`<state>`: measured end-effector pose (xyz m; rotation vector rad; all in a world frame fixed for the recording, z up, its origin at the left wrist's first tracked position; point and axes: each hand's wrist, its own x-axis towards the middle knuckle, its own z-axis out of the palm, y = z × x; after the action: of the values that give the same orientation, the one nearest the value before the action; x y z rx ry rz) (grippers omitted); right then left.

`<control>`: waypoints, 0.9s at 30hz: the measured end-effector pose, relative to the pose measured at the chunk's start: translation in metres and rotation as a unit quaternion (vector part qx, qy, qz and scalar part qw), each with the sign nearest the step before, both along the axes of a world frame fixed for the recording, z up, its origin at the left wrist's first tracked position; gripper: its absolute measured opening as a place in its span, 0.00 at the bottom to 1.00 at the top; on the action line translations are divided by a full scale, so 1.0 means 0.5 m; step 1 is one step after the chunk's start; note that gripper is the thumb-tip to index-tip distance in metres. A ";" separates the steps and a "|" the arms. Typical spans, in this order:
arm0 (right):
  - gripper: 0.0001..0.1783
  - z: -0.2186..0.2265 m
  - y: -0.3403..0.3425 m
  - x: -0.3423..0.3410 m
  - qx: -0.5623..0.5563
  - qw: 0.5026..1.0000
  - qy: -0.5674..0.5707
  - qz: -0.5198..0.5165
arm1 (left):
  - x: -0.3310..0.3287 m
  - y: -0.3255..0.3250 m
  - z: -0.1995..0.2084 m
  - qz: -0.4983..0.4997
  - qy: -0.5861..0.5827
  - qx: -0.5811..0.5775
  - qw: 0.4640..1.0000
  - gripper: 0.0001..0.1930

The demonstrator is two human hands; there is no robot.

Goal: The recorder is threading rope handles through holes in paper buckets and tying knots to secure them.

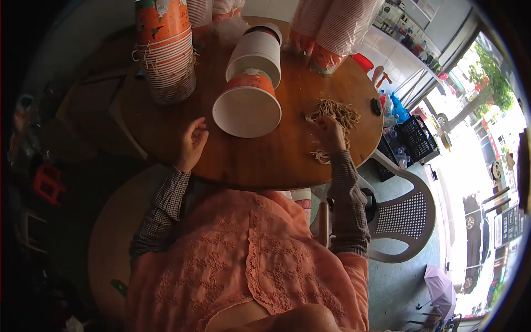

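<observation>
At the centre of the frame, the person's left hand (192, 143) hangs half-curled and empty beside an orange paper bucket (257, 81), which lies on its side on the wooden table (287, 160), mouth toward the lower edge. Right of centre, the right hand (330, 134) touches a pile of tan strands (345, 115) — fingers bunched together, though whether they grip one cannot be told. Tied stacked buckets (168, 69) stand upper left.
</observation>
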<state>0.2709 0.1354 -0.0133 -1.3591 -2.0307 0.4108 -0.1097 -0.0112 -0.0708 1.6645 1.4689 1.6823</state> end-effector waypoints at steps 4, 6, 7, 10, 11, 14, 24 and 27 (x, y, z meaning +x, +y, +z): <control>0.13 0.041 -0.041 0.027 0.008 0.998 -0.002 0.066 | 0.034 -0.040 -0.004 -0.037 -0.044 0.006 0.998 0.17; 0.11 0.048 -0.073 0.041 -0.059 0.991 -0.055 0.108 | 0.054 -0.050 -0.007 -0.046 -0.017 -0.003 0.999 0.13; 0.11 0.045 -0.077 0.042 -0.079 0.988 -0.070 0.110 | 0.062 -0.053 -0.003 -0.045 -0.017 -0.003 0.999 0.13; 0.10 0.012 -0.082 0.035 -0.046 0.978 -0.175 0.105 | 0.067 -0.056 0.004 -0.038 0.085 -0.001 0.996 0.10; 0.10 -0.004 -0.077 0.033 -0.045 0.978 -0.175 0.102 | 0.065 -0.055 0.005 -0.041 0.085 0.000 0.995 0.10; 0.09 -0.032 -0.074 0.026 0.015 0.975 -0.197 0.098 | 0.065 -0.058 0.006 -0.054 0.080 0.004 0.995 0.10; 0.03 0.044 -0.265 -0.140 -0.018 0.970 0.192 0.146 | 0.156 -0.082 0.044 -0.141 0.021 0.007 0.990 0.09; 0.04 0.021 -0.331 -0.176 -0.114 0.946 0.233 0.194 | 0.185 -0.097 0.049 -0.251 -0.047 -0.118 0.960 0.13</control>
<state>0.1828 -0.0299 -0.0026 -0.8634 -1.8727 1.0639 -0.0172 -0.0598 -0.0465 1.6232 1.0363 1.2380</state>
